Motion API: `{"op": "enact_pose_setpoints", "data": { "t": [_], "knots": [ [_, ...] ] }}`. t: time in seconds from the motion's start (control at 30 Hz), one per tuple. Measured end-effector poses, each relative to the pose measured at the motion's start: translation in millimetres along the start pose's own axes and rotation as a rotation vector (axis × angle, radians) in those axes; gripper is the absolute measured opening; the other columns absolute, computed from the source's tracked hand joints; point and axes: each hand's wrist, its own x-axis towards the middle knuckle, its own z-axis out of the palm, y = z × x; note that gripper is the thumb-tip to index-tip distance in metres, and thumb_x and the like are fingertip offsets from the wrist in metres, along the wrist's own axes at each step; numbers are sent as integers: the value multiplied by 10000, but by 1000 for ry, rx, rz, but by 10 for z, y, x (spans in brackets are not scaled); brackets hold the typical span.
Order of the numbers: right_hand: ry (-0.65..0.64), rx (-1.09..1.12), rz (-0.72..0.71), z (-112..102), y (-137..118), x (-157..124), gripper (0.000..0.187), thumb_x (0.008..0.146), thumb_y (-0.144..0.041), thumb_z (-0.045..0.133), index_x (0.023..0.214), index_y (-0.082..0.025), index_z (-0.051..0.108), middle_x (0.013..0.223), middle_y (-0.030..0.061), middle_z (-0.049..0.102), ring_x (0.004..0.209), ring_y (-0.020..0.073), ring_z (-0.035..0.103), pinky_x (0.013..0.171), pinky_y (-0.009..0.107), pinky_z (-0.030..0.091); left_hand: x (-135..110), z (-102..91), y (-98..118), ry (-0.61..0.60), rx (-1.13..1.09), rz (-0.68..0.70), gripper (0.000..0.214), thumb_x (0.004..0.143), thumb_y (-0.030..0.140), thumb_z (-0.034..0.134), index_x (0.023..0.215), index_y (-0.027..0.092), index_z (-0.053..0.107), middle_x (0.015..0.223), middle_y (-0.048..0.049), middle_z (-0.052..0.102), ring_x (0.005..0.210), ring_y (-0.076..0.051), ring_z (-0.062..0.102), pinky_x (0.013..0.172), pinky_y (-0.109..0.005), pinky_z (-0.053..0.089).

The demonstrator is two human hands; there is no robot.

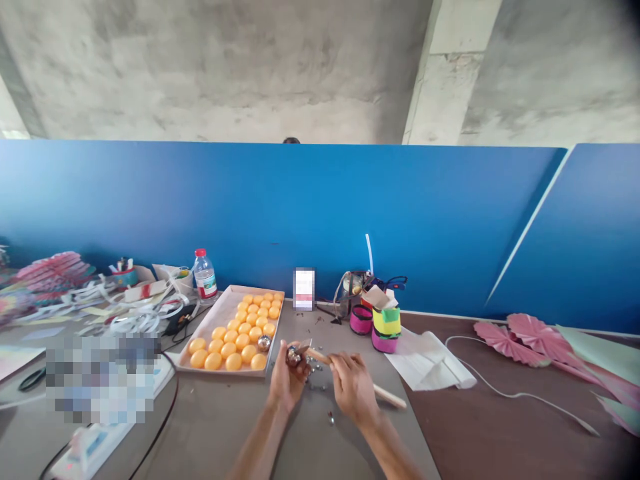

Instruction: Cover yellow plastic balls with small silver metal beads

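My left hand point(287, 385) is closed around a shiny silver ball point(294, 355) at the middle of the table. My right hand point(354, 385) grips a long, pale wooden-handled tool point(391, 398), which slants through the fingers toward the ball. The tool's small tip is at the ball, but its kind cannot be made out. Small shiny metal bits point(331, 418) lie on the table under and between the hands. To the left, a shallow white tray point(204, 325) holds several orange balls point(233, 361) and one silver ball point(264, 343).
A phone point(304, 289) stands upright near the blue partition point(320, 207). Right of it are yellow and pink containers point(386, 323), white paper point(433, 367) and a white cable point(505, 393). A bottle point(205, 275), tangled strips, black cables and a power strip point(103, 437) crowd the left.
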Motion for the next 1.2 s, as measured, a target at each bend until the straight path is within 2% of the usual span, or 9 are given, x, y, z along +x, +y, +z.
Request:
{"op": "enact_pose_setpoints", "data": {
  "t": [0.13,0.33,0.5,0.67,0.83,1.0,1.2],
  "knots": [
    [85,26,-2,-31,-7,10,237,853,-95,342,1012,-159,506,879,76,611,787,171,552,733,319,350,-2,-1,1,-23,26,-10,269,733,400,632,742,135,586,567,10,578,406,-53,412,449,-202,365],
    [17,-8,12,-23,-21,15,229,821,-76,355,937,-175,525,800,50,605,707,163,545,704,312,344,5,-21,-13,12,58,-26,279,718,406,644,686,139,568,543,10,577,380,-48,392,417,-193,339],
    [104,4,6,-30,-18,21,239,844,-90,340,999,-164,507,860,66,611,767,164,552,733,315,338,-7,-13,18,-13,43,-18,268,714,403,648,731,143,584,596,-3,604,391,-43,400,439,-194,365],
    [24,-29,5,-18,-73,32,229,825,-80,350,907,-184,537,750,33,594,666,150,537,704,304,330,6,-8,12,60,48,-17,296,678,405,682,638,144,548,491,29,543,360,-39,366,399,-180,328],
    [86,-2,6,-38,-70,33,254,845,-89,339,1019,-163,508,851,65,614,755,165,549,752,326,322,6,-16,-3,13,76,-20,292,690,410,673,699,138,567,568,3,600,376,-36,388,421,-183,353],
    [22,-30,38,-26,-86,38,229,825,-77,358,909,-185,542,764,32,603,678,149,546,724,309,323,17,-19,-16,81,92,-36,317,664,412,694,637,133,546,525,6,584,352,-33,370,384,-177,324],
    [104,-15,15,-44,-78,55,242,833,-87,343,967,-174,524,810,53,615,718,158,558,730,307,336,19,-8,2,72,67,-31,275,684,382,686,663,137,561,539,3,593,363,-37,388,401,-177,356]
  ]
}}
